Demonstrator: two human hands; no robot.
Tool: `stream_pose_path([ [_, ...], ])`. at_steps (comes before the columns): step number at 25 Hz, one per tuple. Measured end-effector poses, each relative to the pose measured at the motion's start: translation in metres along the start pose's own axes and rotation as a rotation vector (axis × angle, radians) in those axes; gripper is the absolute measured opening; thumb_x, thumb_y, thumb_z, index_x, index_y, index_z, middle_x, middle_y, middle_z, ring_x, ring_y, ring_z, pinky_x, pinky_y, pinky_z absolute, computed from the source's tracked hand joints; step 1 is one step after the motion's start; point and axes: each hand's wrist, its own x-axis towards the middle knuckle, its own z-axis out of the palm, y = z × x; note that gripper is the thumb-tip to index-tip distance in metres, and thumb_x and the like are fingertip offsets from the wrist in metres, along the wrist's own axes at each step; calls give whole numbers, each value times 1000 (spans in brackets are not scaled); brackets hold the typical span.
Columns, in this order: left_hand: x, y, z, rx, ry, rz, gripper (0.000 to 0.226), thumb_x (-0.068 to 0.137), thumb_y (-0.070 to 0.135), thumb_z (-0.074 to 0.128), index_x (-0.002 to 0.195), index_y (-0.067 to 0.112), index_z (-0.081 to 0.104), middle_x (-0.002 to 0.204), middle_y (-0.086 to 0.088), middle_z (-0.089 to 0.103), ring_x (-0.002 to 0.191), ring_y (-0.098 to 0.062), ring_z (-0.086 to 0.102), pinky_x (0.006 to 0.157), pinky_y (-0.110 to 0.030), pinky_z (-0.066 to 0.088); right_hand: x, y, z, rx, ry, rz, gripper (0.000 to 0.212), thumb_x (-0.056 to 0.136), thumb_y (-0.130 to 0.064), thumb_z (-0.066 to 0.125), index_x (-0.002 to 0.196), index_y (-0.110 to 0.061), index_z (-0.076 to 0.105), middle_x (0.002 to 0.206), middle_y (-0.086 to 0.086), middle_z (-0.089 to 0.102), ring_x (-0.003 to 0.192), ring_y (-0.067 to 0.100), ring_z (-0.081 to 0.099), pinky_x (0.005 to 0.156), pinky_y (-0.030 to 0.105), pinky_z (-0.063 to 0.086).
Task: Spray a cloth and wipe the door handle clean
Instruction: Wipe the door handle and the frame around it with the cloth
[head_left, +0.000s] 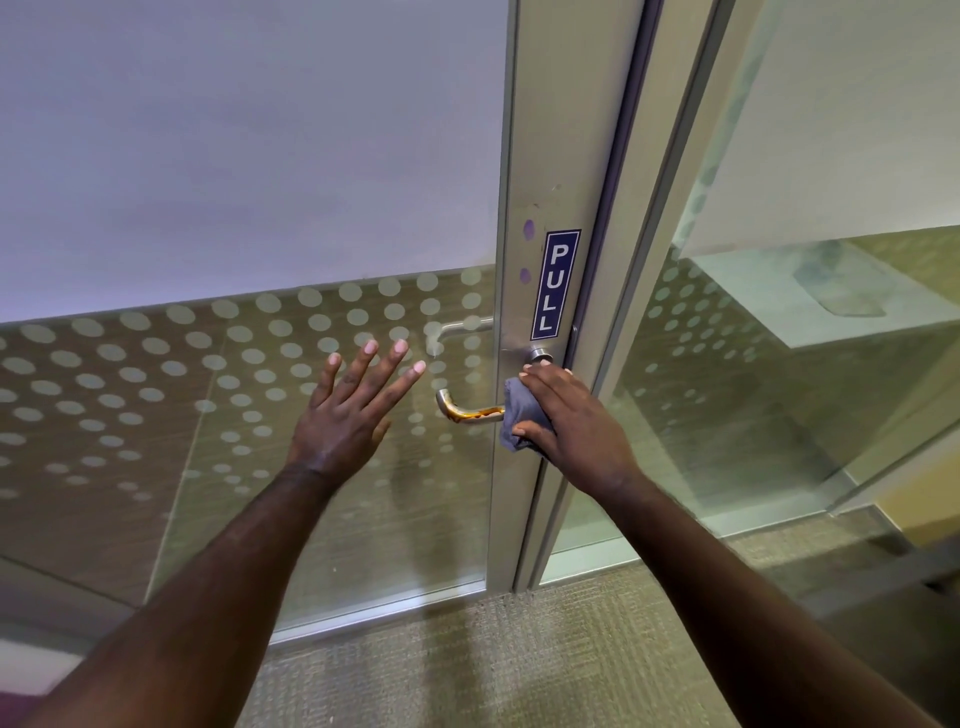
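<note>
A silver lever door handle (464, 410) sticks out from the metal door frame, with a brown-orange smear along its bar. My right hand (569, 415) grips a bunched grey cloth (519, 418) around the handle's inner end, close to the frame. The handle's round base (540, 355) shows just above my fingers. My left hand (353, 410) lies flat on the glass door (249, 395) with fingers spread, left of the handle's free end. No spray bottle is in view.
A blue PULL sticker (555, 283) is on the metal door frame (524, 493) above the handle. The glass carries frosted dots. A second glass panel (779, 364) stands to the right. Patterned carpet (493, 660) covers the floor below.
</note>
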Motion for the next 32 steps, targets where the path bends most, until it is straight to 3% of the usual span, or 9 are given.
stream_pose_path([
  [5,0,1,-1,-3,16,1,115,74,23,81,157,32,2,165,3,-4,151,-20,-10,121,-44,-9,-1,-2,2,-104,7,-73,73,83,-42,69,142,-6,43,145,13,46,139,27,36,118,42,22],
  [8,1,0,-2,-3,21,6,116,73,23,81,157,32,2,164,4,1,150,-21,-1,121,-43,-10,-4,-12,11,-157,80,0,72,82,-40,70,140,-5,44,143,15,48,135,31,40,116,41,20],
  [15,1,0,0,-5,33,19,114,75,26,79,156,32,0,165,5,-12,149,-25,8,119,-45,-6,-5,-51,35,-221,222,78,68,79,-28,77,133,2,50,135,20,55,129,36,48,116,40,15],
  [18,2,1,1,-3,26,16,114,75,27,79,156,32,0,165,4,-14,149,-23,1,119,-46,-4,-3,-68,41,-285,286,59,67,75,-28,78,128,2,51,129,20,59,125,34,48,113,43,18],
  [27,1,0,1,15,-6,11,111,77,28,77,157,31,0,165,4,-12,150,-20,-13,120,-42,-13,13,-115,55,-377,168,195,61,90,-33,63,135,3,43,134,22,53,128,34,47,114,44,24],
  [32,1,0,1,10,-1,6,111,76,26,78,157,31,1,164,3,-3,149,-20,-6,120,-42,-12,26,-135,43,-501,10,291,48,98,-33,52,129,3,47,125,24,56,120,36,50,110,47,32],
])
